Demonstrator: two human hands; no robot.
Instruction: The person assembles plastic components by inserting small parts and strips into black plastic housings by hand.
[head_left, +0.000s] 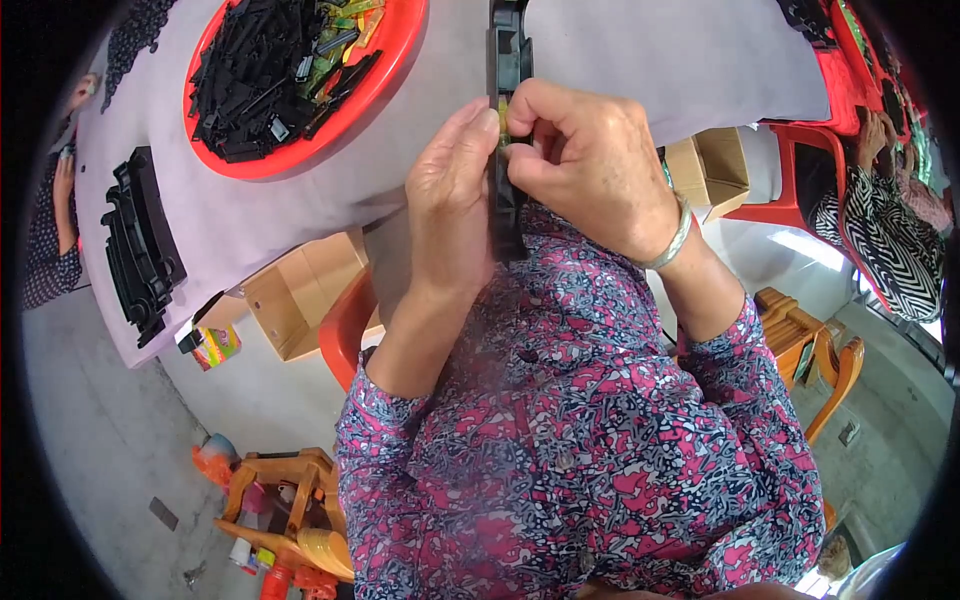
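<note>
My left hand (455, 195) is closed along the side of a long black plastic strip (508, 235), its thumb pressed near the strip's upper middle. The strip has raised walls and small compartments, and runs from the top edge of the view down toward my chest. My right hand (590, 160), with a bracelet at the wrist, pinches at the strip's right side. Between the left thumb and the right fingertips a small yellow plastic piece (503, 108) shows against the black. The fingers hide part of it, and I cannot tell how firmly it sits.
A red tray (390, 75) heaped with black and yellow-green plastic pieces stands on the cloth-covered table (330, 190). More black strips (140, 245) lie stacked at the left edge. Cardboard boxes (305, 290), red chairs and wooden stools surround me. Other people sit at both sides.
</note>
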